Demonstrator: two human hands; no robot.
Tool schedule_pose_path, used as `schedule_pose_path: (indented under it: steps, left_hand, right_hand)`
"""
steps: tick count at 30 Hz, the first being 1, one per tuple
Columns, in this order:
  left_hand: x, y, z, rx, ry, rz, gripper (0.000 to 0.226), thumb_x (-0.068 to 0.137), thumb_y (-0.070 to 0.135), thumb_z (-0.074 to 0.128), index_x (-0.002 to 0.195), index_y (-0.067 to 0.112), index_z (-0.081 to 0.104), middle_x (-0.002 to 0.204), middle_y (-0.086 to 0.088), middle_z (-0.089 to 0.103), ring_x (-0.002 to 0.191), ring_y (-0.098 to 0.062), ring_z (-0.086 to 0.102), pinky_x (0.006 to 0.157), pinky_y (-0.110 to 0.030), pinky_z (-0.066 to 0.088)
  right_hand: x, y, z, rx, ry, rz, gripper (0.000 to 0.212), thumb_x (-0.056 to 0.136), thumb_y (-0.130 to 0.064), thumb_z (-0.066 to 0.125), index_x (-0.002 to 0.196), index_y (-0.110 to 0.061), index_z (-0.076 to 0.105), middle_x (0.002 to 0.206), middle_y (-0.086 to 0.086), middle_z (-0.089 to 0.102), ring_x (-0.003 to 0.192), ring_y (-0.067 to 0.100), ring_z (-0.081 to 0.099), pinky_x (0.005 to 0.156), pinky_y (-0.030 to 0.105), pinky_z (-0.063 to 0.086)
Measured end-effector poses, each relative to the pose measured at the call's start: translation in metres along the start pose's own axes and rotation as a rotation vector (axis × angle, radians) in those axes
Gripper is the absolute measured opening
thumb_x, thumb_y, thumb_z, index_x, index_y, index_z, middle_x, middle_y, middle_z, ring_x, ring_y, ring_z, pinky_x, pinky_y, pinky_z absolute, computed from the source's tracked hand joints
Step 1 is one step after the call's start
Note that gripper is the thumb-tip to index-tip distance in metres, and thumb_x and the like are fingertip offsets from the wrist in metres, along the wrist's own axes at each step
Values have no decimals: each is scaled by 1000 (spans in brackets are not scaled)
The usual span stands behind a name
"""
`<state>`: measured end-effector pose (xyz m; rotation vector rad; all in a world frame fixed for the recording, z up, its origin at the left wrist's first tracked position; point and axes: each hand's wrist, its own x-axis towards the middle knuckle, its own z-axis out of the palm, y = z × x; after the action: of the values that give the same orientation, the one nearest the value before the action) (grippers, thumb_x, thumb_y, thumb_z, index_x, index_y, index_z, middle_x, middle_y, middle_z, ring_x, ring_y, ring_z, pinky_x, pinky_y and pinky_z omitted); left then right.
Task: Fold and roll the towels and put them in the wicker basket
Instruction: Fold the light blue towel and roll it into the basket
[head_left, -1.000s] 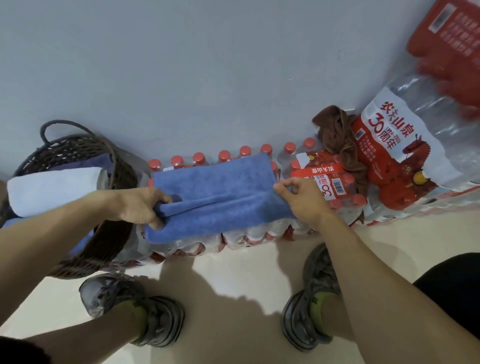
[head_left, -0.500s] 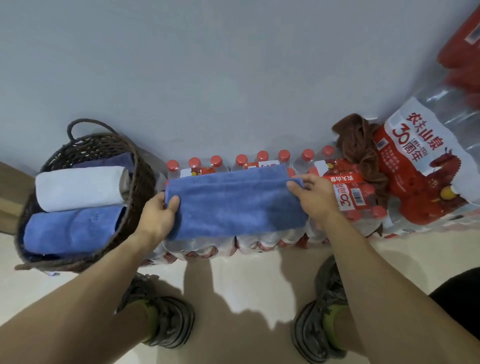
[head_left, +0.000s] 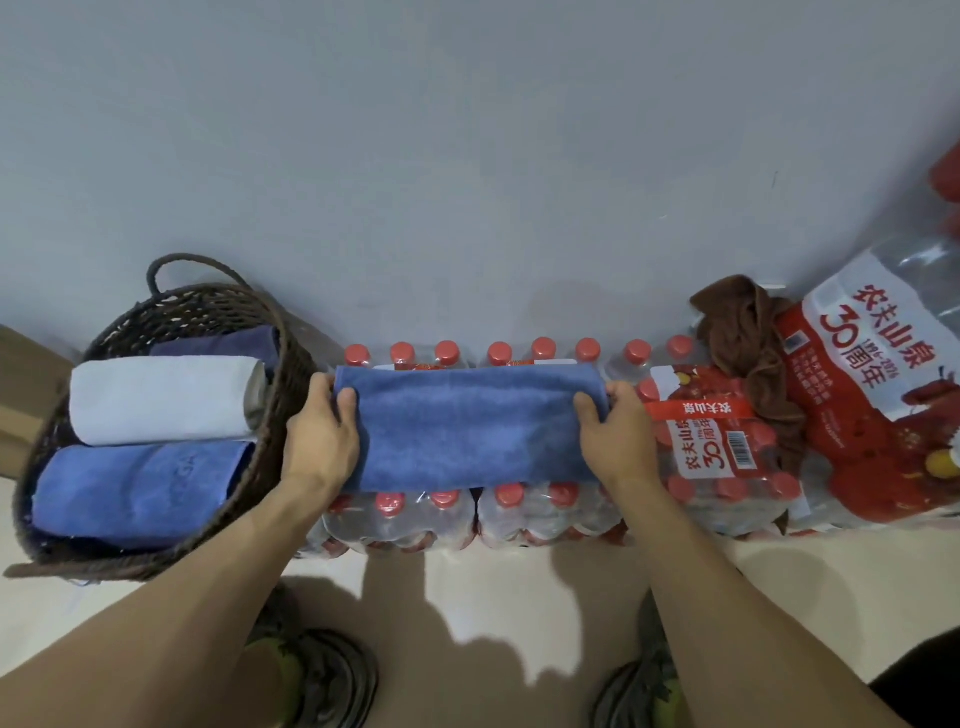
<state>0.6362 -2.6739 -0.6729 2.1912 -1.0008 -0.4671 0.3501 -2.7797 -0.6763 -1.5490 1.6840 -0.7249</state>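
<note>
A blue towel (head_left: 467, 426), folded into a long strip, lies across the shrink-wrapped bottle packs (head_left: 431, 519). My left hand (head_left: 322, 436) grips its left end with the thumb on top. At the right end my right hand (head_left: 618, 436) grips it the same way. The dark wicker basket (head_left: 283, 364) stands at the left. Inside it lie a white rolled towel (head_left: 161, 400), a blue rolled towel (head_left: 140, 493) and a darker blue one (head_left: 228, 340) at the back. A brown towel (head_left: 753, 353) lies crumpled on the packs to the right.
A grey wall (head_left: 467, 156) rises right behind the packs and basket. Larger red-labelled bottle packs (head_left: 872, 395) lean at the right. My two shoes (head_left: 322, 680) stand on the pale floor (head_left: 519, 582) in front of the packs.
The towel went from a loose half-fold to a flat, narrower strip. Both hands slid outward to its two ends, and the view shifted so that the basket shows more fully.
</note>
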Motion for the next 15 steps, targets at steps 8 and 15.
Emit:
schedule_pose_path:
  steps: [8,15]
  left_hand:
    - [14,7,5,6,18,-56,16,100,36,45,95,21,40,77,-3,59,75,-29,60,69,-37,41]
    - [-14,34,21,646,78,180,47,84,31,61,117,0,46,111,-25,49,96,-42,53,76,-48,44]
  right_hand:
    - [-3,4,3,-90,62,97,19,97,-32,58,101,-14,53,82,-5,58,73,16,60,52,13,35]
    - [-9,8,-15,-363,-72,256,73,77,-66,67,120,-8,53,105,11,66,94,31,67,81,41,58]
